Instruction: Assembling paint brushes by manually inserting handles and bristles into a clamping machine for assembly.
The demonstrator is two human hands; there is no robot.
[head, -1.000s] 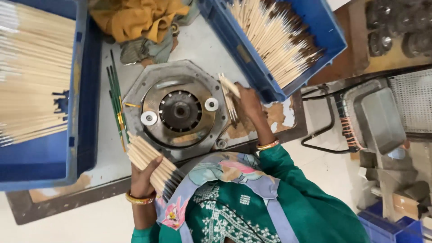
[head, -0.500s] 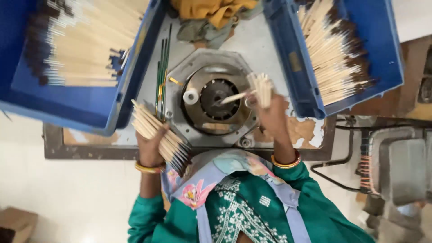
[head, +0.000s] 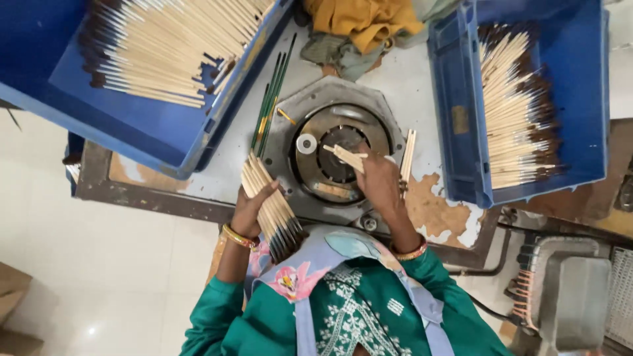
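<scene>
A single pale wooden brush handle point(head: 346, 157) is being fed toward the dark centre of the round metal machine head point(head: 339, 161), and the step is judged best done with the stick being kept level and aimed squarely at the opening, only 1 being offered at a time.

To the left of the machine head, a fanned bundle of brushes point(head: 270, 211) is being gripped by the left hand point(head: 254, 207), fingers being curled tightly around it, dark bristle ends pointing back toward the person's body. Over the machine head's right half, the right hand point(head: 379, 184) is being held nearly closed, the single handle being pinched at the fingertips while a few spare sticks point(head: 409, 153) are being kept upright at its far side. Blue crates point(head: 461, 125) of brushes are standing on either side of the machine head.
</scene>
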